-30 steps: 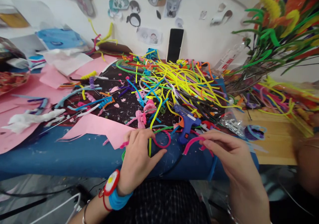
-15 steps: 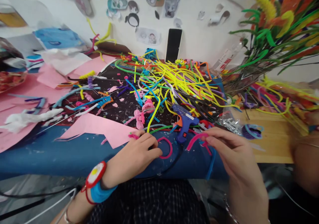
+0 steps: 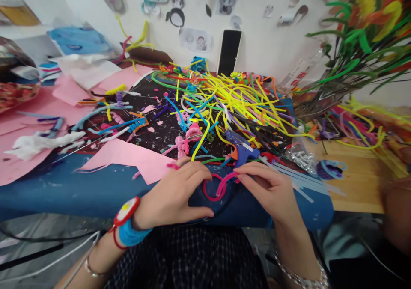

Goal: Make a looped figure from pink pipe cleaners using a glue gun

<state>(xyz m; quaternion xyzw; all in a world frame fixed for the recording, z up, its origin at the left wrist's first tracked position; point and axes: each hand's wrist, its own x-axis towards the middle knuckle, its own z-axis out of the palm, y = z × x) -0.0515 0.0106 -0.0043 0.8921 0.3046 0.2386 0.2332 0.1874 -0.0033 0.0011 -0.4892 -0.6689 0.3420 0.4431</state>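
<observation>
With the pink ring (image 3: 212, 199) as the clock's centre, over the near edge of the blue-covered tabletop (image 3: 80, 197), the right hand (image 3: 268, 188) sits at three o'clock, its thumb and fingers clamped on one end of a curved pink stem (image 3: 224, 181). Pinching it so near the end probably serves to leave the other tip free, and that tip points to seven o'clock, across the ring. The left hand (image 3: 175, 190) lies at nine o'clock, thumb well apart from the curled fingers, seemingly to steady the ring. The glue gun (image 3: 242, 148) rests at one o'clock, presumably kept there for easy reach; the yellow stems (image 3: 237, 96) heap beyond it, and pink paper (image 3: 128, 159) lies towards ten. The left fingers hide the ring's nine o'clock side, so I cannot tell whether they grip it, nor whether the pink bit (image 3: 172, 166) beyond the knuckles joins it. Whether stem and ring touch is unclear. The right hand covers the gun's handle end; another person's arm (image 3: 396, 195), at three o'clock, is blurred and cut off.
</observation>
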